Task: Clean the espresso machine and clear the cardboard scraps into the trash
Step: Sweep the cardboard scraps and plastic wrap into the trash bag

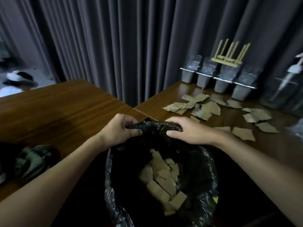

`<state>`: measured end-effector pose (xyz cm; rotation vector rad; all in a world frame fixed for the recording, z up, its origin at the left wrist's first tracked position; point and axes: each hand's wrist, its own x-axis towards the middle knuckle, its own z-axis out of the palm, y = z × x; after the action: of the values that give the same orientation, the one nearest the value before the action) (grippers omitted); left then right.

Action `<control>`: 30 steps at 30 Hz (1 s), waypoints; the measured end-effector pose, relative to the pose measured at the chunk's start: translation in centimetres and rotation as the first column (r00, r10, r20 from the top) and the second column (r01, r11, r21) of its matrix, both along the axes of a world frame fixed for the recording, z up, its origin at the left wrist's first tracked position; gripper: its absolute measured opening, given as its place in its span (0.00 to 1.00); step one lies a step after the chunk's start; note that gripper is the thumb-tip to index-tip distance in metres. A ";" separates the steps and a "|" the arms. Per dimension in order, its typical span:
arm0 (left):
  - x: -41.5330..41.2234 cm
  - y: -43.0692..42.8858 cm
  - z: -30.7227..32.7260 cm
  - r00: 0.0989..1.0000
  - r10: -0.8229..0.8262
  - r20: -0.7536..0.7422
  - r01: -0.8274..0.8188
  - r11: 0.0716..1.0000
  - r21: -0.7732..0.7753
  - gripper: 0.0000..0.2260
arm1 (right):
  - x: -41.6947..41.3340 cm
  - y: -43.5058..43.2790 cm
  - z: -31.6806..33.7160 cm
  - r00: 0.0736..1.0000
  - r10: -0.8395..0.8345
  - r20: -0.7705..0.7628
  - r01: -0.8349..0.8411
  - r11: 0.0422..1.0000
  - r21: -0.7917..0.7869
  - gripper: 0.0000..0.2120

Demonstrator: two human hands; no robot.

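Head view: the left hand (122, 128) and right hand (190, 130) each pinch the far rim of a black trash bag (154, 126). It looks thin, soft and slippery, so is best held bunched. Light, stiffish cardboard scraps (206, 108) lie scattered on the table (65, 104) to its right; more lie inside the bag.

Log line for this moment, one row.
left hand grips trash bag rim | right hand grips same rim | cardboard scraps inside bag | loose scraps on table

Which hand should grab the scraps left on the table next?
Right, probably. The right hand grips the trash bag next to the loose cardboard scraps; the left hand grips it on the far side and could hold it open.
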<state>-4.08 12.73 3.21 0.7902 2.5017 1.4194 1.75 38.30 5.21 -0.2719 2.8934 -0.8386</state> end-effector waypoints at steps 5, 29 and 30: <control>0.0 4.1 -0.3 0.995 -0.100 0.020 0.101 0.994 -0.051 0.04 | 2.2 3.6 -1.7 0.988 -0.152 0.020 0.153 0.986 -0.065 0.04; -3.7 11.1 -4.1 0.968 -0.238 -0.080 0.196 0.915 -0.352 0.07 | 1.2 11.7 -5.2 0.984 -0.178 0.013 0.178 0.978 -0.113 0.18; -4.4 11.2 -4.3 0.960 -0.260 -0.101 0.202 0.899 -0.388 0.08 | 0.8 11.3 -5.8 0.983 -0.186 0.012 0.186 0.977 -0.104 0.20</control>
<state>-8.47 23.91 -1.13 1.0997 2.5620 0.7949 2.52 49.63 -0.54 -0.0087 2.9111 -1.0204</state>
